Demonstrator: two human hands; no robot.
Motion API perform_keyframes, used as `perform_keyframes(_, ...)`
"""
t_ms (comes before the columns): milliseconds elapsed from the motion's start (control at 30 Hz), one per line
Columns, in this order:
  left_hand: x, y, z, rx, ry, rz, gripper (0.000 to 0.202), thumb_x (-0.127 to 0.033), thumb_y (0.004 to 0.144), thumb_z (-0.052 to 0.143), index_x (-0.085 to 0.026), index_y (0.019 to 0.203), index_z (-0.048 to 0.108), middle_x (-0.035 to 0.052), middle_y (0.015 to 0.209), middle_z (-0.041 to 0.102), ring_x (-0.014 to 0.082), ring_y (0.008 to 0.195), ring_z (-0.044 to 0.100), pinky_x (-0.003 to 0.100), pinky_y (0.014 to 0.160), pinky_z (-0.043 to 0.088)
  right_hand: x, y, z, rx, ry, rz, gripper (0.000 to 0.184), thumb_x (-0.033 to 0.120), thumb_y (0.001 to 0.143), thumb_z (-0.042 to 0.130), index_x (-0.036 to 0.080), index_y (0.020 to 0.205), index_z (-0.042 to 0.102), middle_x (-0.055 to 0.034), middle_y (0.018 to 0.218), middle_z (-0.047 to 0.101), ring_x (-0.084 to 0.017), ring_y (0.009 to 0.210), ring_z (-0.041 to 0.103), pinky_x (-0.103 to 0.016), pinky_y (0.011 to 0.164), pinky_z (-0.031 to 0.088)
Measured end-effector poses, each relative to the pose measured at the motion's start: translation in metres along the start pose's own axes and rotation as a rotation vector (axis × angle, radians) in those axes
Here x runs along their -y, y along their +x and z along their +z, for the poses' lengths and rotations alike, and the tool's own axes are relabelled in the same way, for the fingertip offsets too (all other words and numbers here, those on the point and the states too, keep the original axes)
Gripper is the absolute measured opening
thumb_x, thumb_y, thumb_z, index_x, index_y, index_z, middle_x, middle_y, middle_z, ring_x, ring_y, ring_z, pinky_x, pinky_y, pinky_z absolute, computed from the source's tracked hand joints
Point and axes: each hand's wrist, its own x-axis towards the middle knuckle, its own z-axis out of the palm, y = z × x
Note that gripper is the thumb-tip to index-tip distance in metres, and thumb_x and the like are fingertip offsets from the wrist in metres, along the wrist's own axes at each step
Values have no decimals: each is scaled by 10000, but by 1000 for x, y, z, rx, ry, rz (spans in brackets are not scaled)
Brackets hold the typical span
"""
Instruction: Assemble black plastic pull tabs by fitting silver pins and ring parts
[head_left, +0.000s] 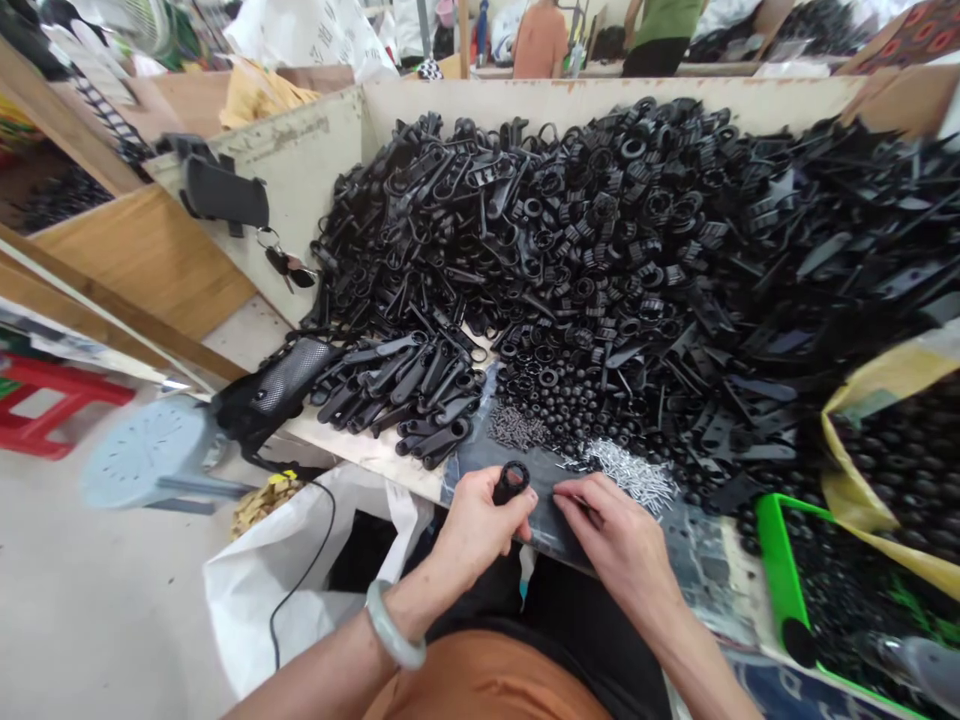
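Note:
My left hand point(480, 520), with a pale bangle at the wrist, is closed around a black ring-shaped plastic part point(513, 478), its round opening turned upward. My right hand point(622, 530) is just to the right, low over the dark work surface point(551, 525). Its thumb and fingers are pinched together; whatever they hold is too small or hidden to make out. Beyond it lies a heap of thin silver pins point(634, 475). Small dark grey pieces point(517, 428) are piled ahead of my left hand, close to many black beads point(562, 402). Long black plastic handles point(427, 380) lie in a group to the left.
A large mound of black plastic parts point(570, 220) fills the walled table. At right stand a green bin point(776, 560) and a yellow-edged sack point(862, 480). A white sack point(247, 600) hangs front left, near a light blue stool point(142, 450). People stand in the background.

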Motion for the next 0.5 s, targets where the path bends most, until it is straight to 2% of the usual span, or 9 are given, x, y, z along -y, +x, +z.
perform_keyframes(133,-5,-3,1,120,-257,-47,316,-432,779,752,-147,831,625,-26,550,610,33,366,375,172,383,206,6,-2,-2,-73,365,156,215,411,936,669,225,918,775,-40,842,724,-142,586,564,-264,556,463)
perform_keyframes(233,-9,-7,2,163,-324,-74,347,-437,767,793,-135,843,640,-22,559,610,28,378,382,167,385,214,9,-5,-1,-120,562,267,227,429,878,740,208,905,788,-49,838,732,-151,621,597,-262,550,471)
perform_keyframes(333,-11,-10,4,183,-344,-79,357,-440,763,810,-135,840,643,-22,546,605,29,379,383,163,380,223,12,-8,0,-135,644,300,227,427,847,777,205,891,795,-51,838,733,-163,658,628,-266,557,482)
perform_keyframes(500,-11,-12,7,184,-331,-76,361,-445,769,809,-130,832,644,-20,538,604,27,376,384,156,373,217,18,-7,0,-127,673,265,160,377,850,782,220,871,804,-38,807,722,-153,653,630,-245,540,470)
